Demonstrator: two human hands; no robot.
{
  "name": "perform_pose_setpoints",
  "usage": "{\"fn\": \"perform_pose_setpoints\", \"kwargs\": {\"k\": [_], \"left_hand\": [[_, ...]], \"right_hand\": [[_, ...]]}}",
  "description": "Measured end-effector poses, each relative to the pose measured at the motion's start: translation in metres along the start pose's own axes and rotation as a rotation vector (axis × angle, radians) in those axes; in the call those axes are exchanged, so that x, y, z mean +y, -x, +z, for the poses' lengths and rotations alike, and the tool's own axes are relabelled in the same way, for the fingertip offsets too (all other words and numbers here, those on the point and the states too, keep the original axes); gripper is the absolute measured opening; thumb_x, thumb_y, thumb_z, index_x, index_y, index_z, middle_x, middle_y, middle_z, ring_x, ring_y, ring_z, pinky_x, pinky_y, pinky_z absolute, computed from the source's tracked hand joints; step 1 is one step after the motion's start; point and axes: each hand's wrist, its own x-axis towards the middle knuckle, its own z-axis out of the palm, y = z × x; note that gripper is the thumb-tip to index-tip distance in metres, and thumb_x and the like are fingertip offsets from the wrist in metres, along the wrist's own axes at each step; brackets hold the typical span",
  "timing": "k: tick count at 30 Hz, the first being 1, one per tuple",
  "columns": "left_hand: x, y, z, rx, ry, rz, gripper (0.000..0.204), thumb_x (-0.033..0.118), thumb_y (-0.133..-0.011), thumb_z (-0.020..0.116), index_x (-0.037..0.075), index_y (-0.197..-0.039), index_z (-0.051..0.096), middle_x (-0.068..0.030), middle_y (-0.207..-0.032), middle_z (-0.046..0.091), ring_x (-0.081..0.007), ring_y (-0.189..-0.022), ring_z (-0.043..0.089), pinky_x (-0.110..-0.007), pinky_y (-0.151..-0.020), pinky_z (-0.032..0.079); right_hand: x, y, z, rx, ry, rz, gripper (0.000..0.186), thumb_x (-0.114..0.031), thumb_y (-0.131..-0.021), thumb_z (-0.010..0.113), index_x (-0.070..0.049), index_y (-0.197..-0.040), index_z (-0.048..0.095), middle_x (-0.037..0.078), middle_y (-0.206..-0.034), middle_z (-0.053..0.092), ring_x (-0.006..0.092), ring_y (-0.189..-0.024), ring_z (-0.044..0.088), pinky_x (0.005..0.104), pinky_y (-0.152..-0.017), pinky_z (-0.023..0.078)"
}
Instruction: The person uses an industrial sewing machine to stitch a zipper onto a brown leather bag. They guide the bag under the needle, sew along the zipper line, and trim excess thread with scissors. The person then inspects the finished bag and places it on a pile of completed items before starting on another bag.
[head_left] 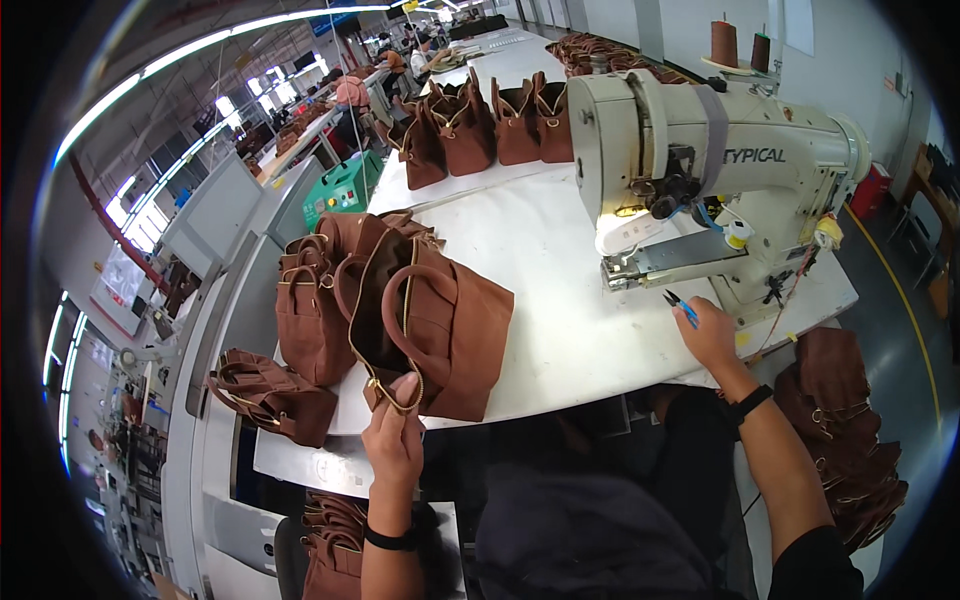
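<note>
A brown handbag [468, 335] with two looped handles and a gold zipper lies tilted on the white table, its mouth gaping toward the left. My left hand [393, 440] pinches the zipper end at the bag's near edge, fingers closed. Blue-handled thread snips [686, 311] are gripped in my right hand [712, 338], their dark tips pointing up and left. That hand is by the table's right side, just below the arm of a cream sewing machine [755, 160], apart from the bag.
More brown handbags [308, 325] crowd the table's left edge, and several others [460, 130] stand at the back. Brown bag pieces [835, 430] hang in a pile at the right. Thread cones [724, 44] stand behind the machine. A green box [340, 188] sits beyond the left edge.
</note>
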Motion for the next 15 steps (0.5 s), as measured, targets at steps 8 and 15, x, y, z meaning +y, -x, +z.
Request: {"fn": "perform_pose_setpoints", "kwargs": {"k": [8, 15], "left_hand": [[0.036, -0.013, 0.025, -0.126, -0.015, 0.425, 0.047, -0.007, -0.077, 0.076, 0.003, -0.123, 0.077, -0.0094, -0.081, 0.067, -0.026, -0.065, 0.063, -0.037, -0.062, 0.052], [0.027, 0.0, 0.024, 0.123, -0.166, 0.25, 0.028, -0.004, -0.088, 0.072, -0.002, -0.116, 0.077, -0.013, -0.086, 0.073, -0.0258, -0.068, 0.068, -0.033, -0.063, 0.054]], "right_hand": [[-0.009, 0.001, -0.004, 0.002, -0.06, -0.004, 0.026, -0.022, -0.094, 0.075, -0.004, -0.084, 0.06, 0.016, -0.078, 0.063, 0.0399, -0.07, 0.063, 0.0455, -0.062, 0.05], [-0.009, 0.0, -0.005, 0.012, -0.04, 0.018, 0.024, -0.02, -0.094, 0.075, -0.004, -0.084, 0.06, 0.016, -0.078, 0.062, 0.0404, -0.069, 0.062, 0.0452, -0.061, 0.049]]}}
